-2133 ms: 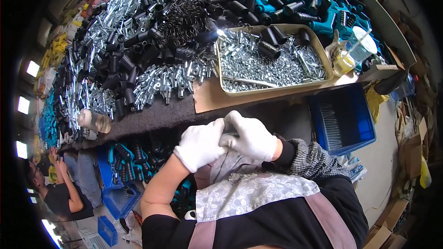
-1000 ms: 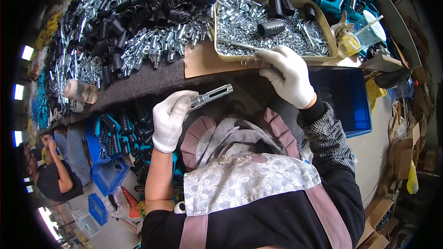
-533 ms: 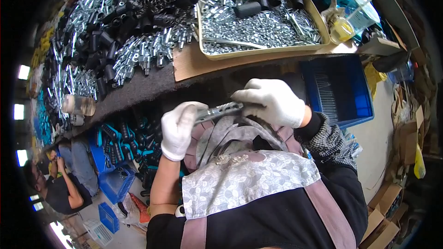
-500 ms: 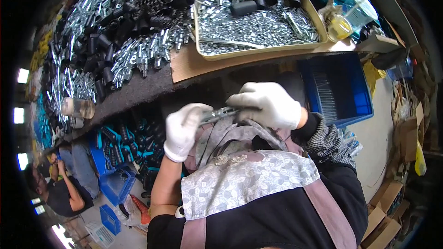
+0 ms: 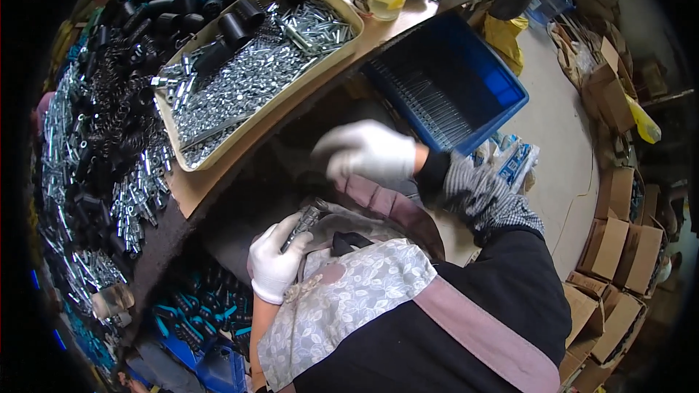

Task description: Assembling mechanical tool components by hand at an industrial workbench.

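Left hand [image 5: 275, 262], white-gloved, fingers curled around a grey metal part [image 5: 302, 223] held low over the lap, beside the floral apron [image 5: 342, 298]. Right hand [image 5: 365, 154] hung blurred above it, fingers loosely bent, gripping nothing visible, between the tray of bolts [image 5: 240, 76] and blue crate [image 5: 451, 80].

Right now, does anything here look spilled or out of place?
Nothing looks damaged. Loose metal parts lie heaped straight on the bench beside the tan tray. The left hand holds a metal piece; the right hand is blurred.

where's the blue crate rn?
Head view, upper right: the blue crate sits off the bench's right end, just beyond the right hand, near the beige tray.
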Action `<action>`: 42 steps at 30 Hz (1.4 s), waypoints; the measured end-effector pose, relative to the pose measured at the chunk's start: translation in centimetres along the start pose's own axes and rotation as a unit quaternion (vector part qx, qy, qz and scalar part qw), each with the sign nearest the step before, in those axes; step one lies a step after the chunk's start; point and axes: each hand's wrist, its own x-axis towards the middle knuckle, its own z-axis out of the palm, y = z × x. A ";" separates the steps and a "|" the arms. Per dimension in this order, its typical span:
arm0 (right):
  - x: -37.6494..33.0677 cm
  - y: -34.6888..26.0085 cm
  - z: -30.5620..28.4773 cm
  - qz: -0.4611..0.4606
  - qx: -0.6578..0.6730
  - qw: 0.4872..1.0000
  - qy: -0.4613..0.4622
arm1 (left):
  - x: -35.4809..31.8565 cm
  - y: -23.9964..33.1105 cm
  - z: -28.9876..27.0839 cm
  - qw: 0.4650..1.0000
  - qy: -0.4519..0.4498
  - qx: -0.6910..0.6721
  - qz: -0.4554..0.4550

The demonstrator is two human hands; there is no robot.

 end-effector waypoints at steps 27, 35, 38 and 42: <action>5.5 30.0 -13.5 0.312 -0.500 0.801 0.101 | 1.6 1.1 2.5 0.996 0.005 0.072 -0.058; -2.9 14.0 -14.1 0.179 0.075 0.895 0.403 | 0.5 0.9 0.9 0.984 0.018 -0.097 -0.146; -4.1 6.9 -8.5 0.098 0.349 0.869 0.336 | 0.7 -0.3 1.5 0.981 0.010 -0.140 -0.134; -1.6 2.2 3.7 0.042 0.596 0.789 0.141 | 0.4 -1.7 2.3 0.977 0.064 -0.167 -0.114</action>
